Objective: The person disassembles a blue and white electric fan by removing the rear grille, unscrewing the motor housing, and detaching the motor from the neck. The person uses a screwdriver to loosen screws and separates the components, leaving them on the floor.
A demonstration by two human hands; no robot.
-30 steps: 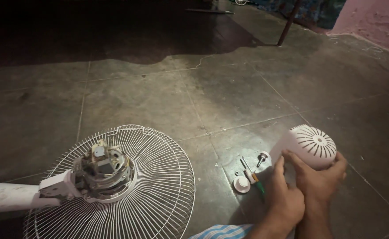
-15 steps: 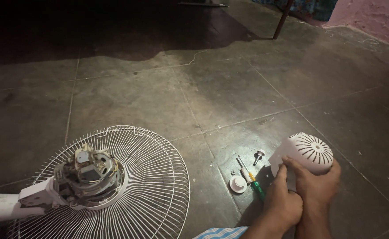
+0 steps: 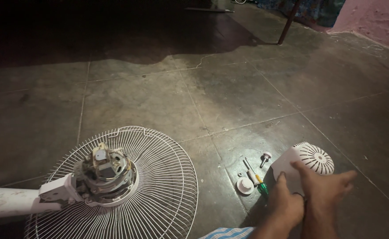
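Nearest me, both hands on the white motor cover [image 3: 307, 163], low at the right of the view. Left hand [image 3: 286, 204] lies against its near flat side, fingers together and pressed to the plastic. Right hand [image 3: 325, 188] is draped over the top, fingers spread flat, not curled around it. Half a second back the right hand cupped the cover from below; now the cover sits lower on the floor tiles [image 3: 230, 102], so I judge it set down, grip loosening. Just left: green-handled screwdriver [image 3: 256, 178], round white cap [image 3: 245, 185], small knob [image 3: 265, 156]. Further left, the wire fan guard [image 3: 168, 177] with bare motor [image 3: 106, 170] on its white stand pole [image 3: 9, 201].
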